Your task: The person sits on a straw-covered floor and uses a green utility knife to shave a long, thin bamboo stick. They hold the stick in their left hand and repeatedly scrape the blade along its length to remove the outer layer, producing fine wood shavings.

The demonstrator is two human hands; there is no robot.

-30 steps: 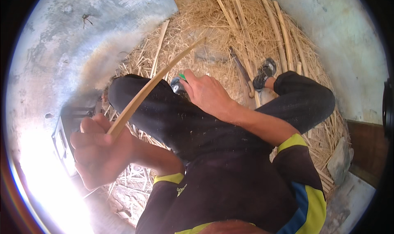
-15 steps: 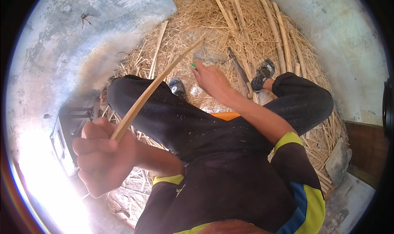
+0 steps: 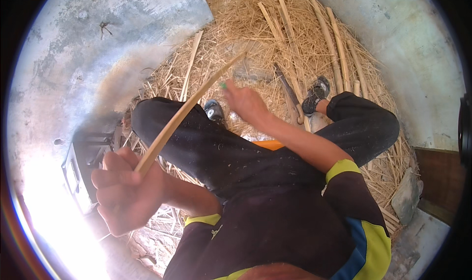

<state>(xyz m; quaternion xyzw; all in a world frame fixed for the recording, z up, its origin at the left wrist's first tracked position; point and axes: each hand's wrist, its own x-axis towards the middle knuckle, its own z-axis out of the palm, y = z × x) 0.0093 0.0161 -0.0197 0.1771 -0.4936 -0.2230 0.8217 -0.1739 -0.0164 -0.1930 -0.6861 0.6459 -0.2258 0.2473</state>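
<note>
My left hand (image 3: 125,191) is closed in a fist round the near end of a long, pale bamboo strip (image 3: 178,117). The strip slants up and away to the right, tapering toward its far tip, and passes over my left thigh. Past my lap, my right hand (image 3: 244,103) is curled, its fingers blurred, beside the upper part of the strip. A small green thing (image 3: 223,85) shows at those fingertips; its kind is too small to tell, and I cannot tell whether the hand touches the strip.
Straw-like shavings (image 3: 236,14) cover the ground. Several long split sticks (image 3: 338,46) lie at the far right, another stick (image 3: 191,64) at the left. A dark-bladed cutting tool with a hooked handle (image 3: 299,114) rests near my right shoe (image 3: 315,94). A grey stone (image 3: 407,195) sits beyond my right side.
My right hand has moved slightly left and nearer to me, the green thing with it. My left hand and the strip have shifted very little.
</note>
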